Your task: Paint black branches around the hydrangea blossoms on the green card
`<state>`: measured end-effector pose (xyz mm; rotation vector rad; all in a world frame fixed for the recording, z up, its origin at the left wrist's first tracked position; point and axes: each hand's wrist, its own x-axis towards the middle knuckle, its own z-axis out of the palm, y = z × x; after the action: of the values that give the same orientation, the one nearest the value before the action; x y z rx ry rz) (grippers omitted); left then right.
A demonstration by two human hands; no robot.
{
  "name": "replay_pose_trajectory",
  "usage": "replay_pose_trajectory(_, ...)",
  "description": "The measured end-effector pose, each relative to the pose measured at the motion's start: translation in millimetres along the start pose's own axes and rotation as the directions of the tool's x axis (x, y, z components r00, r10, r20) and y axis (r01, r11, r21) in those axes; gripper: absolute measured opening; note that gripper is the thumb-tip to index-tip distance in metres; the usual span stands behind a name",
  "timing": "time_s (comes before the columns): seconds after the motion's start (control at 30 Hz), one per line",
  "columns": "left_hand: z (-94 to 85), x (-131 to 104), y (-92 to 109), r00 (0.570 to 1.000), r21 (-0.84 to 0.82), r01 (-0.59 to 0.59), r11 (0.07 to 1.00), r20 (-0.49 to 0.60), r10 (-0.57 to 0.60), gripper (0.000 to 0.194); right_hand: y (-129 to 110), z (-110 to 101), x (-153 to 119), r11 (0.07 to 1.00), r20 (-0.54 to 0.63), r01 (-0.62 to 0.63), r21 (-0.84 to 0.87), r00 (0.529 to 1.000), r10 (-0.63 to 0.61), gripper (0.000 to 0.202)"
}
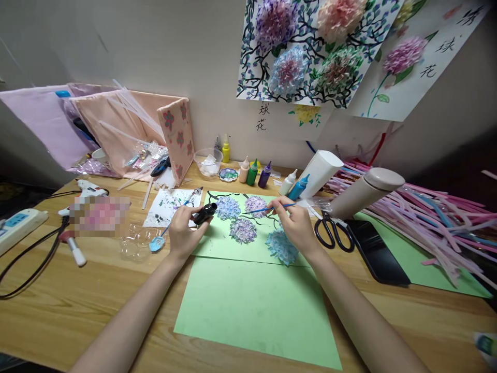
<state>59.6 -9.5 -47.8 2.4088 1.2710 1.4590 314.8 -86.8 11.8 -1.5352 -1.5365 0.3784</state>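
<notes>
My left hand (184, 228) is closed around a small black paint bottle (205, 213), tilted with its mouth to the upper right. A thin blue paintbrush (285, 206) is pinched in my right hand (293, 223), its tip near a black painted branch. Under both hands lies a light green sheet (209, 246) with black branches and several raised flower heads: a blue one (228, 207), a purple one (243, 230), a pink-purple one (255, 205) and a light blue one (281, 246), partly beneath my right hand. A plain green sheet (256, 308) lies nearer to me.
Black scissors (333, 232), a phone (378, 251) and a tumbler (367, 192) are on the right. Paint bottles (252, 173) line the back. Left are a paint-stained tissue (165, 207), a clear plastic tray (135, 243), a glue gun (88, 189) and a power strip (21, 228).
</notes>
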Motion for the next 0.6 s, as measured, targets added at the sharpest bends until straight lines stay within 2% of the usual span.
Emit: replay_pose_trajectory(0.6,1.1,-1,0,0.999,0.015,-0.012,1.000,0.033,0.011,0.025,9,15,-3,0.999,0.112,-0.025,0.027,0.993,0.022,0.032)
